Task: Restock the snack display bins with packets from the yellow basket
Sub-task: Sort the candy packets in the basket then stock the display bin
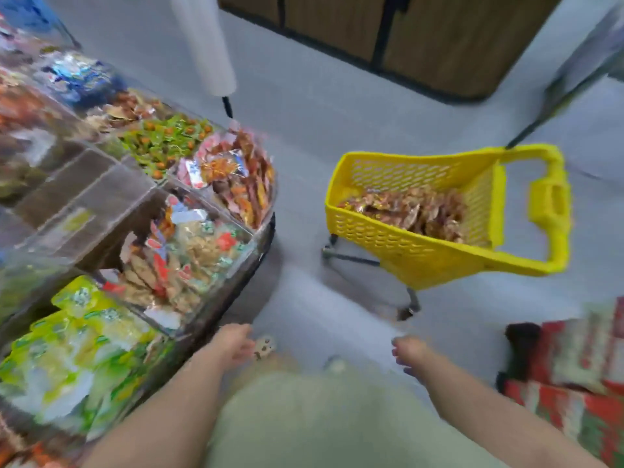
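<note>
Both hands empty: left hand (234, 344) and right hand (410, 354) fingers loose; I'd reach yellow basket (398, 246) for packets (408, 211) next.

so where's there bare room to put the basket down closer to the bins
Bare floor lies between the display bins and the yellow basket, and nearer the feet. The right side is crowded by red and green packs. The bins themselves are heaped full.

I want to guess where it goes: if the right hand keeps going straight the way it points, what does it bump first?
Probably nothing soon: the right hand points over bare floor, left of the yellow basket. Blur makes depth unsure.
</note>
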The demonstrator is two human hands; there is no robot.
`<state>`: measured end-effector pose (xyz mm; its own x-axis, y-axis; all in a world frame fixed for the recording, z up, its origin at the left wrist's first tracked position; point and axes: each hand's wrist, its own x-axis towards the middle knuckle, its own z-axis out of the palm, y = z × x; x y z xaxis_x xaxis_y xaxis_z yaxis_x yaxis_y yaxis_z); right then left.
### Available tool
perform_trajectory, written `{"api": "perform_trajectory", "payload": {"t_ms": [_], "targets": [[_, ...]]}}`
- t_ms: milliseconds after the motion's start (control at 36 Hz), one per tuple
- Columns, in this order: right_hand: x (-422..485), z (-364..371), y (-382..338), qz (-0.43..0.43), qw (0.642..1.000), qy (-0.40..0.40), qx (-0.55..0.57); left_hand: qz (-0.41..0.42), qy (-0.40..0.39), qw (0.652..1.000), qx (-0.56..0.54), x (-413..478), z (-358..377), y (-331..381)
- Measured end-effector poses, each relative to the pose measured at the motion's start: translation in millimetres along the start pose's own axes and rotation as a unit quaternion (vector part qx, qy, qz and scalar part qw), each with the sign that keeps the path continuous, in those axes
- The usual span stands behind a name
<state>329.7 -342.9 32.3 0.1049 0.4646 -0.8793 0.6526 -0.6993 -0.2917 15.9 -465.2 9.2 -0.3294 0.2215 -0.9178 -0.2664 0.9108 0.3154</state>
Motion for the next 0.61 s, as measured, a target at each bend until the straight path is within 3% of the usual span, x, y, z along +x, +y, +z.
{"api": "perform_trajectory", "payload": {"t_ms": [167,333,611], "targets": [[3.5,-39.7,67.8,0.123,0.986,-0.013,0.109,0.045,-0.014,0.995,0.083,13.4,42.9,27.2],[22.6,-71.2,61.9,0.118,0.961,0.021,0.249,0.079,-0.037,0.983,0.159,25.0,83.1,79.1],[54.5,-99.2,-4.1,0.134,0.967,0.003,0.216,0.084,-0.082,0.957,0.264,59.3,119.8,209.3]]}}
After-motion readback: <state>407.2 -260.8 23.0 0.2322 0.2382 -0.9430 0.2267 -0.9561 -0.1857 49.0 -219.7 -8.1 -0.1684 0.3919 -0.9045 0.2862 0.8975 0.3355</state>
